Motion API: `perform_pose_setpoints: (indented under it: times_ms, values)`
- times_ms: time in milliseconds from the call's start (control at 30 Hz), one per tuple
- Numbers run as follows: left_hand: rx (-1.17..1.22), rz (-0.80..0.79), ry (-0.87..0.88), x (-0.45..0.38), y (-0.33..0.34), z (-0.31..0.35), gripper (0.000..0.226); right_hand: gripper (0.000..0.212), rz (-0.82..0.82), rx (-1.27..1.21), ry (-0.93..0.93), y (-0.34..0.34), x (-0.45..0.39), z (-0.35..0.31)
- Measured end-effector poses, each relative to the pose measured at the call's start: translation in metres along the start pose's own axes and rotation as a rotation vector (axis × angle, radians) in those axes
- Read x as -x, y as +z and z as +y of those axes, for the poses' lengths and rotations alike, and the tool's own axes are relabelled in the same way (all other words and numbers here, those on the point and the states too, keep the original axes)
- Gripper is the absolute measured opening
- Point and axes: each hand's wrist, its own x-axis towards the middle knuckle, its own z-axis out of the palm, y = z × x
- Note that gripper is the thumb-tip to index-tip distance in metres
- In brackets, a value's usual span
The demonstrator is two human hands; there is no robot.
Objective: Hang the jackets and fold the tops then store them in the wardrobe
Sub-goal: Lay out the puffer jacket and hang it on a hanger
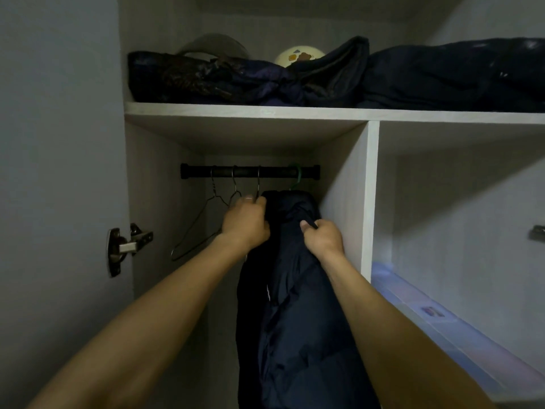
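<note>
A dark navy puffer jacket [298,305] hangs inside the wardrobe from the black rail [250,171], under a green hanger hook [296,177]. My left hand [246,224] grips the jacket's left shoulder, right below a wire hanger hook. My right hand [323,237] pinches the fabric at the jacket's right shoulder, close to the white divider panel [370,199]. Two bare wire hangers [203,219] hang on the rail to the left of the jacket.
The top shelf [265,112] carries piles of dark clothes [442,75], a pale ball [298,56] and a grey hat behind them. A door hinge [124,246] sticks out at the left. The right compartment holds a translucent plastic box [442,317].
</note>
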Motion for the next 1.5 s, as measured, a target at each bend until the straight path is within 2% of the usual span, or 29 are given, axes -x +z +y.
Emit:
perform_pose_setpoints:
  times_ms: [33, 100, 233, 300, 333, 400, 433, 500, 633, 700, 767, 867, 967, 1067, 1167, 1300, 1400, 1500]
  values:
    - [0.047, 0.034, 0.058, 0.0, 0.002, 0.004, 0.04, 0.042, 0.01, -0.082, 0.014, 0.003, 0.0, 0.005]
    - [0.209, -0.015, 0.08, -0.004, 0.005, 0.012, 0.029, 0.034, 0.004, -0.217, 0.039, 0.009, 0.003, 0.012]
    - [0.59, -0.136, -0.093, -0.019, 0.004, 0.032, 0.033, 0.015, -0.036, -0.28, 0.044, 0.013, 0.005, 0.029]
    - [0.729, -0.223, -0.242, -0.031, 0.005, 0.043, 0.048, 0.014, -0.075, -0.303, 0.036, 0.012, 0.005, 0.034]
    - [0.775, -0.288, -0.319, -0.037, 0.006, 0.047, 0.064, 0.019, -0.095, -0.322, 0.036, 0.012, 0.006, 0.033]
    - [0.854, -0.42, -0.412, -0.043, 0.01, 0.058, 0.092, 0.028, -0.119, -0.352, 0.033, 0.01, 0.005, 0.033]
    - [0.877, -0.467, -0.425, -0.045, 0.015, 0.065, 0.096, 0.032, -0.118, -0.354, 0.028, 0.009, 0.004, 0.033]
    - [0.898, -0.489, -0.435, -0.049, 0.024, 0.072, 0.088, 0.035, -0.11, -0.326, 0.014, 0.008, 0.002, 0.033]
    - [1.006, -0.424, -0.431, -0.055, 0.036, 0.08, 0.029, 0.018, -0.048, -0.256, -0.054, 0.008, -0.003, 0.031]
    - [1.058, -0.42, -0.434, -0.057, 0.035, 0.085, 0.011, 0.02, -0.016, -0.226, -0.063, 0.009, -0.006, 0.029]
    - [1.103, -0.426, -0.424, -0.062, 0.033, 0.088, 0.018, 0.03, 0.015, -0.198, -0.043, 0.011, -0.011, 0.023]
    - [1.188, -0.417, -0.402, -0.068, 0.043, 0.085, 0.049, 0.047, 0.006, -0.087, -0.034, 0.009, -0.012, 0.018]
    - [1.249, -0.436, -0.418, -0.067, 0.068, 0.074, 0.058, 0.045, -0.057, 0.069, -0.027, 0.006, 0.002, 0.033]
    - [1.262, -0.481, -0.366, -0.06, 0.073, 0.072, 0.074, 0.055, -0.105, 0.141, 0.048, 0.009, 0.025, 0.055]
    - [1.08, -0.512, -0.293, -0.046, 0.068, 0.076, 0.1, 0.069, -0.128, 0.178, 0.082, 0.008, 0.043, 0.066]
    - [0.893, -0.628, -0.278, -0.013, 0.069, 0.076, 0.132, 0.081, -0.235, 0.311, 0.121, 0.008, 0.069, 0.08]
    - [0.678, -0.649, -0.199, 0.014, 0.082, 0.077, 0.127, 0.087, -0.285, 0.403, 0.146, 0.012, 0.09, 0.098]
    - [0.623, -0.578, -0.153, 0.039, 0.101, 0.073, 0.119, 0.1, -0.363, 0.498, 0.197, 0.019, 0.109, 0.121]
